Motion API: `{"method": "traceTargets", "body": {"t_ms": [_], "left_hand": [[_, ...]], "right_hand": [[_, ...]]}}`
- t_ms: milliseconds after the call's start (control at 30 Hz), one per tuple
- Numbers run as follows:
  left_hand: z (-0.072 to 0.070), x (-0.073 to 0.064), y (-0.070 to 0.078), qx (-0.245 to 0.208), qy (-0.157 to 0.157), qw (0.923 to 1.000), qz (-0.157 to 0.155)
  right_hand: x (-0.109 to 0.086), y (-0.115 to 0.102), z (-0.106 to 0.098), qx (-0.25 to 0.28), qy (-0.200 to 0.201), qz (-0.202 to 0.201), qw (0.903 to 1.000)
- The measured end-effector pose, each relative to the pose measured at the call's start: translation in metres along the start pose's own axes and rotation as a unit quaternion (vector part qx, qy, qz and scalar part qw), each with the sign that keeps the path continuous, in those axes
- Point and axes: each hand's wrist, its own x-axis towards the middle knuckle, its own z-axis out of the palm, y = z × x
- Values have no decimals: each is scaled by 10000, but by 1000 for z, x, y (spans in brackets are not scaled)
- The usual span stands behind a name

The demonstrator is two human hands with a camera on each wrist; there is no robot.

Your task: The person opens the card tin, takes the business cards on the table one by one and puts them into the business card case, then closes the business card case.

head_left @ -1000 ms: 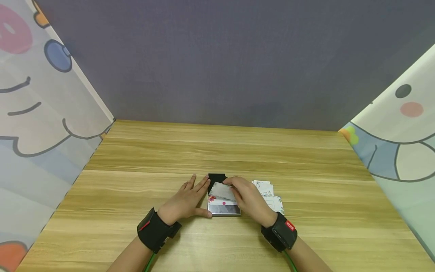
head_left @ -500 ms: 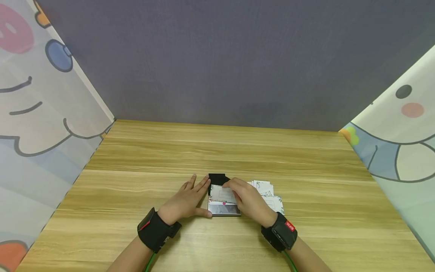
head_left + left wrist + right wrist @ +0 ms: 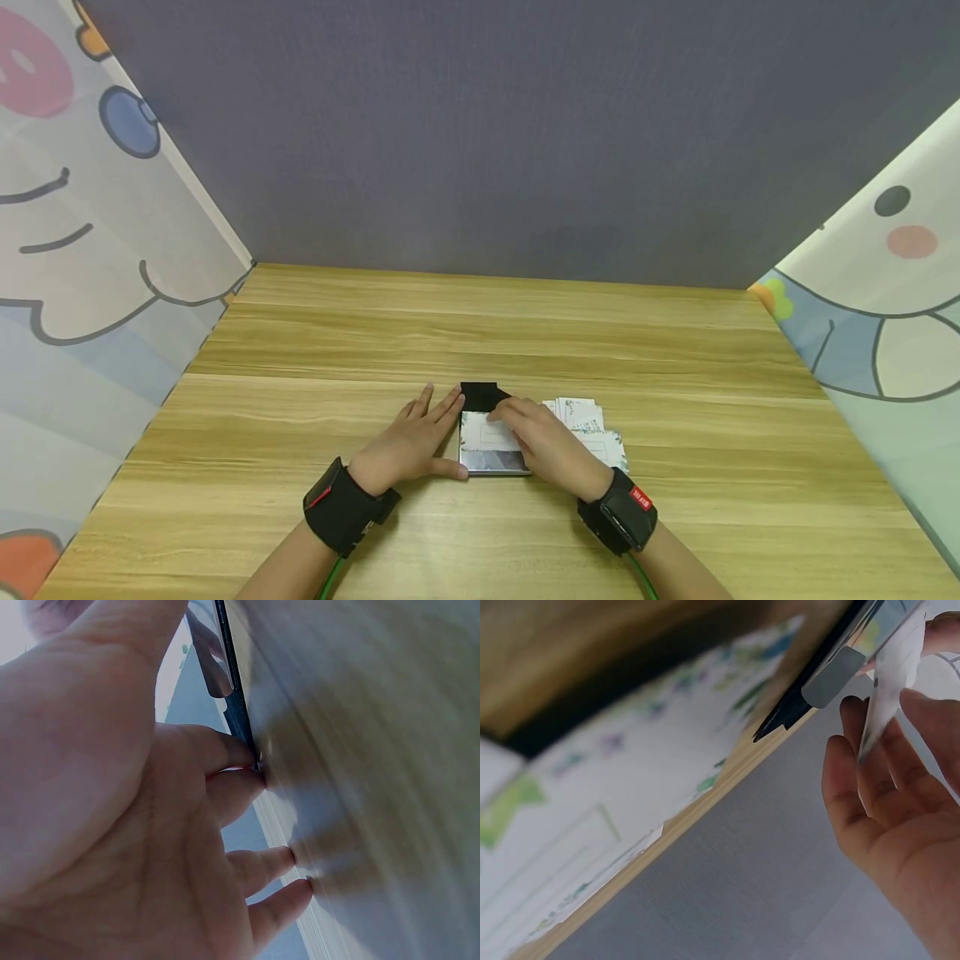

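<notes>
Right hand [image 3: 549,439] pinches a card [image 3: 480,434], now squarer over the case [image 3: 490,463] beneath, seemingly nearly seated; left hand [image 3: 408,444] lies spread alongside.

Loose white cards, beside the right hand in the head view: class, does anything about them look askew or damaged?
Yes, askew: the loose white cards beside the right hand lie staggered, their edges out of line rather than squared up. No damage shows, though the hand hides part of them.
</notes>
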Motion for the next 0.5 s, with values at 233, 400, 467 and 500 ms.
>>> {"method": "traceTargets", "body": {"t_ms": [233,400,467,500], "left_hand": [[0,0,-1,-3,21,10000,22],[1,1,-2,61,59,9999,77],[1,0,-2,75,73,9999,90],[1,0,-2,62,82,9999,95]], "right_hand": [[-1,-2,0,-193,-258,204,9993],[-2,-1,1,-310,-356,91,9988],[-2,0,2,-364,-387,24,9986],[-2,0,3,-381,-401,0,9985]]}}
